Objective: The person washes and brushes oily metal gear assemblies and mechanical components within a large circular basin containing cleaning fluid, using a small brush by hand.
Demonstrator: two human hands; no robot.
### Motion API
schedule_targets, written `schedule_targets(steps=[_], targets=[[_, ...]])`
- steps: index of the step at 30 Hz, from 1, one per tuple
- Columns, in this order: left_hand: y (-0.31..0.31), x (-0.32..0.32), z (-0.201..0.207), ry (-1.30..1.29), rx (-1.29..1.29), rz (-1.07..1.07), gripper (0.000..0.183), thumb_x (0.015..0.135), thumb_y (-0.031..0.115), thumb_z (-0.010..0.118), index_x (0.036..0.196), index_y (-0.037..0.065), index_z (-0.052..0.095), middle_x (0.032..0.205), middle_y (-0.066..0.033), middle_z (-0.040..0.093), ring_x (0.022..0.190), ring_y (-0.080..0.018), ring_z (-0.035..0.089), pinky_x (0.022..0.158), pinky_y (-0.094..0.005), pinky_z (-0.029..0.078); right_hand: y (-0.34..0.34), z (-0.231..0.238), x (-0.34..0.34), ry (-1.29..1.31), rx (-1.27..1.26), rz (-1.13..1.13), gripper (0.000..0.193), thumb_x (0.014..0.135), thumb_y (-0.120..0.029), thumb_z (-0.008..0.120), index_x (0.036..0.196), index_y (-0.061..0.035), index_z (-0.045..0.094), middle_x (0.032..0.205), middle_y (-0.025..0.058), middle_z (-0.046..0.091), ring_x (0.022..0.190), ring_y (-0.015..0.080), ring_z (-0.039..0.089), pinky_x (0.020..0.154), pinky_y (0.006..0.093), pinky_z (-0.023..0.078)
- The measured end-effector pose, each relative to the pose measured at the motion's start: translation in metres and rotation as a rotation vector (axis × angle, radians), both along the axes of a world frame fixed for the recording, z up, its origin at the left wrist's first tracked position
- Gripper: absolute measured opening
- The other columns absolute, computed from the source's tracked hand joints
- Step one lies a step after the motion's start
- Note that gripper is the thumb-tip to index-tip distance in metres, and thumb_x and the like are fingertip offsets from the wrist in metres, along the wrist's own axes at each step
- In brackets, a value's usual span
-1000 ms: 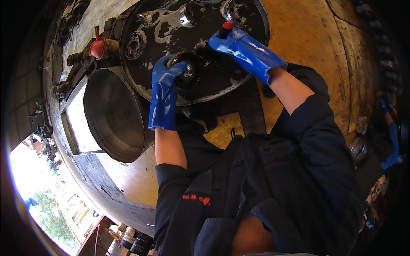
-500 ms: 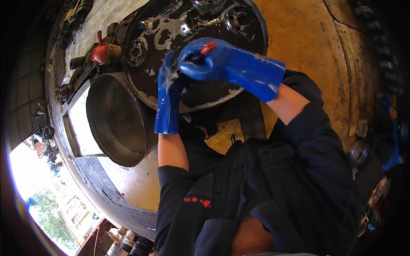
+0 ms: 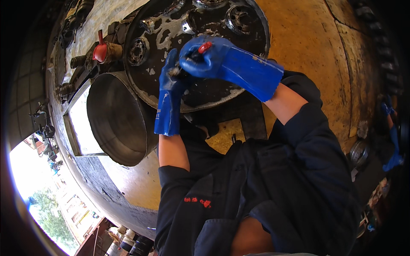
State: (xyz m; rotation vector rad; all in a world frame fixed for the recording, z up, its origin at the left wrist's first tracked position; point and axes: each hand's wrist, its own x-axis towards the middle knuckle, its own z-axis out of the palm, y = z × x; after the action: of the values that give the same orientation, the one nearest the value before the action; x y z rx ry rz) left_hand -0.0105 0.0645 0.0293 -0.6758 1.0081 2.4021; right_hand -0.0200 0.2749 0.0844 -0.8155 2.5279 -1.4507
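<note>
Both my hands wear long blue rubber gloves and meet over the near part of a round, dark tub [image 3: 209,103]. My right hand [image 3: 209,59] is closed round a tool with a red and black handle [image 3: 205,47]; its working end is blurred and partly hidden between my gloves. My left hand [image 3: 168,79] is just left of it, its upper finger stretched up and the others curled around a dark piece mostly hidden there. Wet metal ring-shaped parts, such as a ring [image 3: 238,19] and another [image 3: 138,51], lie in the dark, foam-streaked tub.
Left of the tub stands a large round metal vessel [image 3: 117,121], tilted with its mouth showing. A red scoop-like container [image 3: 100,52] rests beside a brown can behind it. At the far right, another person's blue glove [image 3: 393,161] shows near a metal ring [image 3: 358,151].
My right hand has shifted slightly, and the tool's red end has tipped a little lower and left. My left hand has turned slightly, its finger now leaning right.
</note>
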Motion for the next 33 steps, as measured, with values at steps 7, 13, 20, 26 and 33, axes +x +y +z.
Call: schedule_targets(steps=[7, 13, 20, 26, 33], targets=[[-0.003, -0.005, -0.011, 0.866, -1.431, -0.56, 0.105, 0.063, 0.019, 0.094, 0.152, 0.005, 0.041, 0.139, -0.0168, 0.064, 0.122, -0.0303, 0.065, 0.108, -0.0394, 0.052, 0.036, -0.094, -0.047, -0.264, -0.483, -0.117, 0.013, 0.101, -0.024, 0.064, 0.098, -0.0112, 0.066, 0.078, 0.0034, 0.065, 0.066, 0.0132, 0.065, 0.067, 0.0244, 0.057], [-0.029, 0.005, -0.021, 0.337, -0.583, -0.316, 0.088, 0.077, 0.03, 0.086, 0.152, 0.008, 0.046, 0.134, -0.0143, 0.065, 0.123, -0.029, 0.064, 0.103, -0.0401, 0.055, -0.005, 0.012, -0.015, -0.246, 0.268, 0.006, 0.03, 0.099, -0.027, 0.068, 0.124, -0.0111, 0.063, 0.094, 0.0068, 0.071, 0.086, 0.0161, 0.074, 0.085, 0.0343, 0.064], [0.021, -0.005, 0.045, 0.661, -1.59, -0.776, 0.091, 0.071, 0.031, 0.089, 0.15, 0.012, 0.048, 0.14, -0.0203, 0.061, 0.13, -0.0348, 0.061, 0.11, -0.0438, 0.049, 0.021, -0.052, -0.035, -0.525, -0.075, -0.548, 0.042, 0.087, -0.044, 0.063, 0.091, -0.0031, 0.072, 0.084, 0.0166, 0.073, 0.08, 0.0283, 0.07, 0.073, 0.0408, 0.056], [0.086, -0.039, 0.086, 0.134, -1.927, -1.274, 0.072, 0.078, 0.035, 0.082, 0.143, 0.014, 0.057, 0.138, -0.0178, 0.065, 0.128, -0.0376, 0.062, 0.108, -0.0435, 0.05, 0.03, -0.028, -0.015, -0.56, 0.086, -0.595, 0.048, 0.09, -0.049, 0.063, 0.109, -0.0056, 0.073, 0.107, 0.0198, 0.075, 0.103, 0.0378, 0.071, 0.094, 0.0411, 0.056], [0.01, -0.003, 0.042, 0.545, -1.923, -1.069, 0.078, 0.074, 0.03, 0.088, 0.142, 0.011, 0.053, 0.129, -0.0165, 0.069, 0.119, -0.0345, 0.067, 0.105, -0.0419, 0.052, 0.024, -0.053, -0.005, -0.236, 0.254, -0.607, 0.041, 0.09, -0.047, 0.065, 0.109, -0.0108, 0.074, 0.104, 0.015, 0.076, 0.101, 0.0326, 0.073, 0.09, 0.0436, 0.058]])
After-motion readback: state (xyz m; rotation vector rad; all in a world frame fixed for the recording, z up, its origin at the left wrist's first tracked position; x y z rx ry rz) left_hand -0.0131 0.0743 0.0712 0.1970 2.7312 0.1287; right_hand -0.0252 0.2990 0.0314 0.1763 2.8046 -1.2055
